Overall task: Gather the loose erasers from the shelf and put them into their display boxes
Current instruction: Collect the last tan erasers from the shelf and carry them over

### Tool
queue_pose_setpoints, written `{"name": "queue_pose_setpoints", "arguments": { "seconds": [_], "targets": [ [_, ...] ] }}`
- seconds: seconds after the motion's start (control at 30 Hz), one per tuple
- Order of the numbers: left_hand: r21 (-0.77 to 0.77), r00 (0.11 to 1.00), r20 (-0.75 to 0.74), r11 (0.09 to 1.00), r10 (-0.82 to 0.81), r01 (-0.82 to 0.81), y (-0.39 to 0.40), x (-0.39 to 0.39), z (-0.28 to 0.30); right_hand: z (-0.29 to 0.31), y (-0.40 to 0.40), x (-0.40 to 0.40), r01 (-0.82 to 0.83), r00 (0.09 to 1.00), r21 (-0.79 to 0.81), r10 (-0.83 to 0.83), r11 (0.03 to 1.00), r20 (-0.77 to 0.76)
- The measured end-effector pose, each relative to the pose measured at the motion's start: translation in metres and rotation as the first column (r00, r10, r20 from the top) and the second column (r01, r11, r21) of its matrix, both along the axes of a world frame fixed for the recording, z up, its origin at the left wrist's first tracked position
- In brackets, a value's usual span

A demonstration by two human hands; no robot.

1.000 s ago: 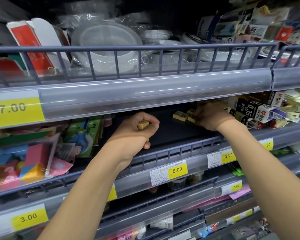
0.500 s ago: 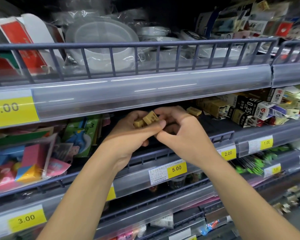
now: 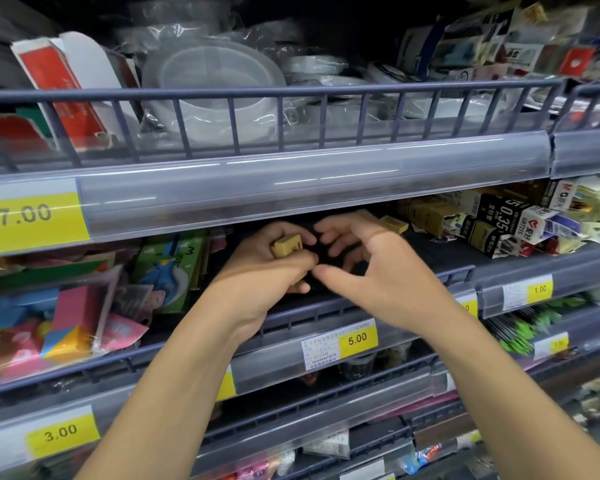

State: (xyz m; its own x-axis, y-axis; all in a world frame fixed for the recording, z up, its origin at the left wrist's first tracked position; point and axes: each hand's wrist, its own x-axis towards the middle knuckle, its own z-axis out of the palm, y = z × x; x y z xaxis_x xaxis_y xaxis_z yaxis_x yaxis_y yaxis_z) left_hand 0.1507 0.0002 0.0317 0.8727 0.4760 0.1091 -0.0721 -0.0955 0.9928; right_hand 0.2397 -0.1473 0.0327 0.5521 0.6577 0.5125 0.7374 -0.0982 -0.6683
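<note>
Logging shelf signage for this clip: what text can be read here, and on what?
"7.00": yellow price tag, upper rail.
"5.00": yellow price tag, middle rail.
"3.00": yellow price tag, lower rail.
"1.00": yellow price tag, right rail.
"0.35": black refill box.
Barcode print and other packaging: too small or blurred.

right hand [image 3: 378,268] has let go of the eraser [image 3: 287,244] and spread its fingers.
</note>
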Motion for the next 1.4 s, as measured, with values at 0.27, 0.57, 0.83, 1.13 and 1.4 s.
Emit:
{"name": "queue_pose_setpoints", "arguments": {
  "seconds": [0.27, 0.57, 0.83, 1.13, 1.4],
  "targets": [
    [0.020, 0.999, -0.039, 1.000, 0.005, -0.004, 0.001, 0.000, -0.001, 0.010, -0.006, 0.102, 0.357, 0.934, -0.539, -0.298, 0.763, 0.197],
    [-0.005, 0.998, -0.056, 1.000, 0.011, -0.012, 0.005, 0.000, -0.001, 0.008, 0.012, 0.129, 0.331, 0.944, -0.709, -0.212, 0.623, 0.255],
    [-0.067, 0.999, -0.035, 0.998, -0.014, 0.011, 0.004, 0.000, -0.001, 0.011, 0.002, 0.112, 0.318, 0.948, -0.587, -0.235, 0.744, 0.214],
    [-0.220, 0.998, 0.039, 0.974, -0.048, 0.055, 0.000, -0.001, 0.004, 0.007, -0.006, 0.021, -0.172, 0.979, 0.030, 0.175, 0.985, -0.106],
    [-0.276, 0.991, 0.111, 0.956, -0.068, 0.097, -0.003, -0.007, 0.004, 0.004, 0.001, 0.012, -0.086, 0.984, -0.042, 0.091, 0.995, 0.153]
  ]
}}
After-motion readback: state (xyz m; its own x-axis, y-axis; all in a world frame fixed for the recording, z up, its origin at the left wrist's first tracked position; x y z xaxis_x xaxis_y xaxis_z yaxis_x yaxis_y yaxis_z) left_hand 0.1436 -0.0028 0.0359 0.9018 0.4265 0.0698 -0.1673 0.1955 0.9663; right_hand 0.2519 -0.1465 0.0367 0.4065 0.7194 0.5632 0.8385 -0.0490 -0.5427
